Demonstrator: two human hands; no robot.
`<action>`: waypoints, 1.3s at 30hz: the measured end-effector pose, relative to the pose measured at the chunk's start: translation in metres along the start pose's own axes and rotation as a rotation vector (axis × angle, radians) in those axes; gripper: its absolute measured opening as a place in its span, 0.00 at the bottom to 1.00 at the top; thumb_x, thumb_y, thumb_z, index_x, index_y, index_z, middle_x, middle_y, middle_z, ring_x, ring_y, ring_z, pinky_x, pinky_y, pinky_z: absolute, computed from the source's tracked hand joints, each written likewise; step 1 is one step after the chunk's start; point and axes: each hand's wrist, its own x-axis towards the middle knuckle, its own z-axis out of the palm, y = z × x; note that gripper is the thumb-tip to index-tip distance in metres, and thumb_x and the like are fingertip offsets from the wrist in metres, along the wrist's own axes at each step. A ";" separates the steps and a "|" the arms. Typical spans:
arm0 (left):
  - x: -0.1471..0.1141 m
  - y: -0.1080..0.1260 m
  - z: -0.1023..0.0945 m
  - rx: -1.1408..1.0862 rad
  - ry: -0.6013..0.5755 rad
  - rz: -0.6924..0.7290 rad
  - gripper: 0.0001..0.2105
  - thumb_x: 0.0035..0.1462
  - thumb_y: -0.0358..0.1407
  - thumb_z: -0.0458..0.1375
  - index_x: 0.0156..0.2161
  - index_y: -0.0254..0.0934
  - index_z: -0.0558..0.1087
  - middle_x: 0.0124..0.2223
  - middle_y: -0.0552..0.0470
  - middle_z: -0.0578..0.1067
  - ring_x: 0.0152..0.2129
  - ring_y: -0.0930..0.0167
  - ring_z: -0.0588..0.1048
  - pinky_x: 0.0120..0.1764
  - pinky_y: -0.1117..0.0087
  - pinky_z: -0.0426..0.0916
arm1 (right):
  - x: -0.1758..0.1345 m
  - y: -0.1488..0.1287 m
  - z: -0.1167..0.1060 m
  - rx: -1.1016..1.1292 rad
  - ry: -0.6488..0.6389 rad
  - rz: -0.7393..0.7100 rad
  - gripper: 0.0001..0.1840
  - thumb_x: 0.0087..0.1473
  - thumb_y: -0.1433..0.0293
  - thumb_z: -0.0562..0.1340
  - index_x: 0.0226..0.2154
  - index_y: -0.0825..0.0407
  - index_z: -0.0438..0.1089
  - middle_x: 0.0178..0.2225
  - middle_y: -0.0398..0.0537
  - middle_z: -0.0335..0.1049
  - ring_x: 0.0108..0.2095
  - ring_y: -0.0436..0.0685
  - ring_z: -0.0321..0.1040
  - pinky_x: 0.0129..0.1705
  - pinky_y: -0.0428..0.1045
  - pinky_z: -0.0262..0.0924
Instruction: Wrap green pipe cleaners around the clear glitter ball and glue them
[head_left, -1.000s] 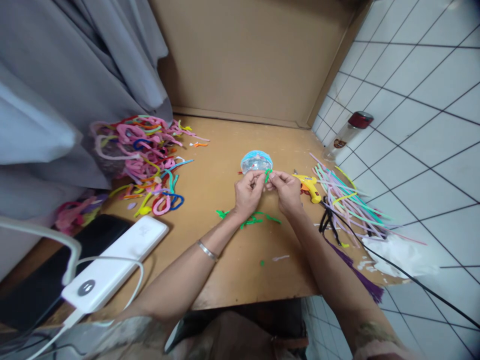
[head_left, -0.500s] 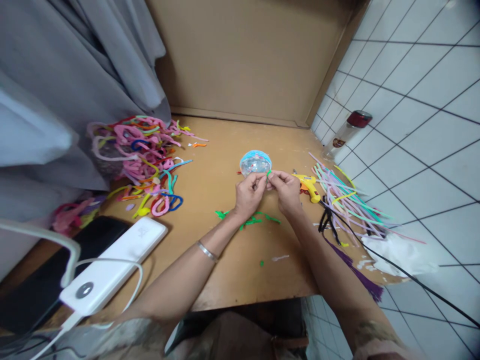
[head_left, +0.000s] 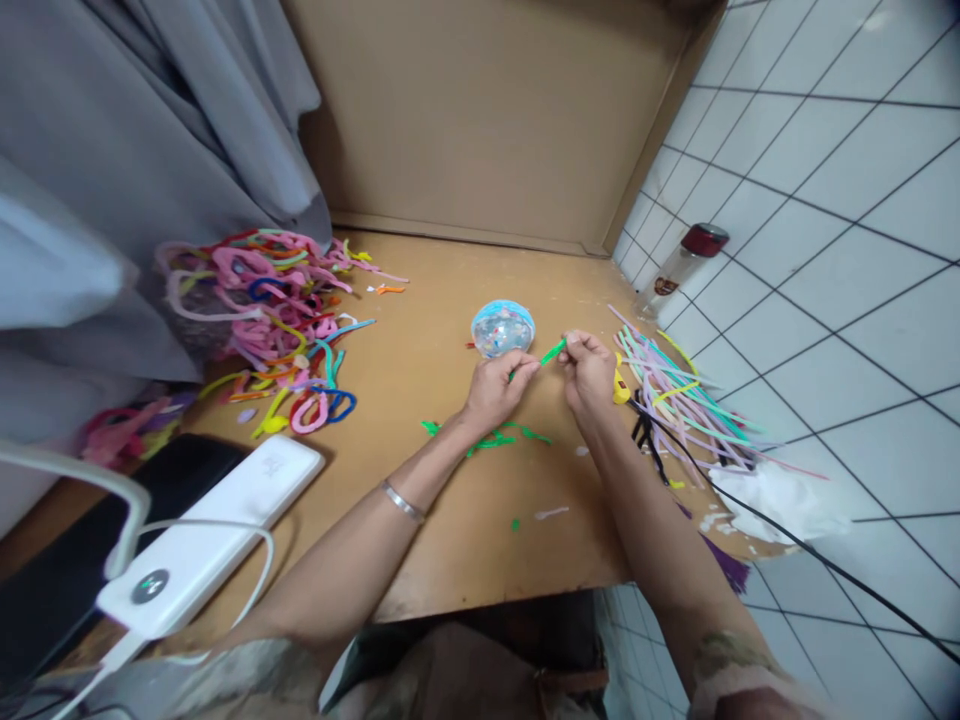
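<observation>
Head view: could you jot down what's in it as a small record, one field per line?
Left grip: pinching a green strip
Right grip: pinching the same strip, farther right
Beyond the left grip: rounded blue-and-clear object
On the table, nearer the person: loose green pieces
Left side: colourful tangle; white power bank
Right side: pastel strips; bottle with dark red cap

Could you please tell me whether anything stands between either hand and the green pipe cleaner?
Nothing visible does: the left hand and right hand both pinch the green pipe cleaner, which spans the gap between them. The blue-and-clear round object sits just beyond the left hand, not between.
</observation>
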 end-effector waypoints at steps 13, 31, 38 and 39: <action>0.016 -0.020 -0.048 -0.235 -0.180 -0.296 0.16 0.49 0.47 0.62 0.23 0.36 0.69 0.18 0.57 0.65 0.16 0.78 0.57 0.23 0.74 0.52 | 0.003 -0.005 -0.002 0.115 0.023 0.047 0.07 0.48 0.69 0.67 0.26 0.50 0.66 0.22 0.37 0.68 0.20 0.44 0.60 0.20 0.40 0.52; 0.016 -0.037 -0.067 -0.315 -0.012 -0.364 0.26 0.45 0.60 0.61 0.20 0.37 0.66 0.16 0.60 0.55 0.15 0.79 0.50 0.20 0.74 0.44 | -0.007 0.004 0.003 0.174 -0.093 0.175 0.10 0.49 0.68 0.67 0.25 0.50 0.65 0.26 0.41 0.75 0.22 0.46 0.66 0.24 0.42 0.62; 0.019 -0.046 -0.071 -0.316 0.140 -0.379 0.26 0.42 0.59 0.63 0.19 0.37 0.64 0.16 0.59 0.62 0.14 0.80 0.53 0.20 0.74 0.47 | -0.009 0.008 0.005 0.004 -0.045 0.046 0.10 0.42 0.65 0.69 0.24 0.52 0.69 0.19 0.38 0.69 0.20 0.45 0.62 0.23 0.40 0.57; 0.019 -0.047 -0.071 -0.322 0.156 -0.378 0.26 0.42 0.59 0.63 0.20 0.37 0.63 0.16 0.59 0.62 0.14 0.80 0.53 0.20 0.74 0.47 | -0.009 0.008 0.005 -0.026 -0.046 0.023 0.11 0.42 0.64 0.69 0.23 0.52 0.69 0.18 0.37 0.67 0.20 0.45 0.61 0.23 0.41 0.56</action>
